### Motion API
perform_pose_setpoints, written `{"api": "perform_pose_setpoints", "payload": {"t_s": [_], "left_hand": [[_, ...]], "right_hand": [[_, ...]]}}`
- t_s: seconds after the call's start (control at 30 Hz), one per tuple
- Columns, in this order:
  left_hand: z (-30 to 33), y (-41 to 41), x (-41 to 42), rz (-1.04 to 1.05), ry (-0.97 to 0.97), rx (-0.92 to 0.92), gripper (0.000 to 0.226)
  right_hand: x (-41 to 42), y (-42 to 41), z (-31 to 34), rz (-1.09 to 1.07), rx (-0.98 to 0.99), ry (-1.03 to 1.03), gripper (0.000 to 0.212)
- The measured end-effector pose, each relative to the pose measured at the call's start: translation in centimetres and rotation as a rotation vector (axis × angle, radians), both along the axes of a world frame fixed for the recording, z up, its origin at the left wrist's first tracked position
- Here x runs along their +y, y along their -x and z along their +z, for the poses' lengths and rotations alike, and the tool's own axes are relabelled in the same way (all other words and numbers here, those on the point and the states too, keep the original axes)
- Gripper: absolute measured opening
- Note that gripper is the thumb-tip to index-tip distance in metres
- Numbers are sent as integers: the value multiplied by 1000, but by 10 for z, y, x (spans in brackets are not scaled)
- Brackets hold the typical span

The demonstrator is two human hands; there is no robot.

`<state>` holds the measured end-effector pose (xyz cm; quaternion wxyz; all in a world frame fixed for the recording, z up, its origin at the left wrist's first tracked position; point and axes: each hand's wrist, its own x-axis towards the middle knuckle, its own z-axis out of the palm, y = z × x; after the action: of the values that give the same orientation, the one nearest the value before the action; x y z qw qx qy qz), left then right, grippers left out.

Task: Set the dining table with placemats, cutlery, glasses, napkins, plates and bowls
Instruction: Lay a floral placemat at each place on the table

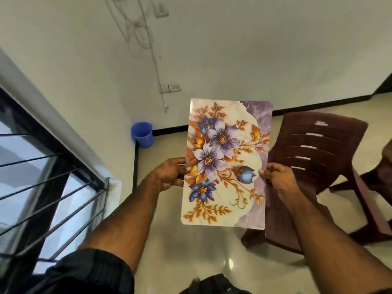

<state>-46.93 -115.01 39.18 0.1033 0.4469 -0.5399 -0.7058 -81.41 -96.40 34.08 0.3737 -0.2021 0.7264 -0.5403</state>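
I hold a flowered placemat [227, 162] between my hands, left hand [169, 175] and right hand [280, 179] gripping its opposite edges, chair [318, 149] behind.

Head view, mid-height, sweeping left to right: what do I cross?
Barred window → blue bucket → left hand → floral placemat, held by both hands at its side edges → right hand → brown plastic chair.
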Motion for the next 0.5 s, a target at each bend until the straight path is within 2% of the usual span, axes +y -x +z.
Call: {"api": "perform_pose_setpoints", "payload": {"t_s": [0.1, 0.3, 0.5], "left_hand": [[-2, 0, -33, -25, 25, -55, 23], [-37, 33, -87, 77, -14, -84, 21], [-53, 94, -180, 143, -28, -109, 21]], "right_hand": [[-38, 3, -5, 6, -22, -23, 32], [-107, 33, -33, 20, -134, -76, 19], [-219, 96, -59, 69, -254, -123, 22]]}}
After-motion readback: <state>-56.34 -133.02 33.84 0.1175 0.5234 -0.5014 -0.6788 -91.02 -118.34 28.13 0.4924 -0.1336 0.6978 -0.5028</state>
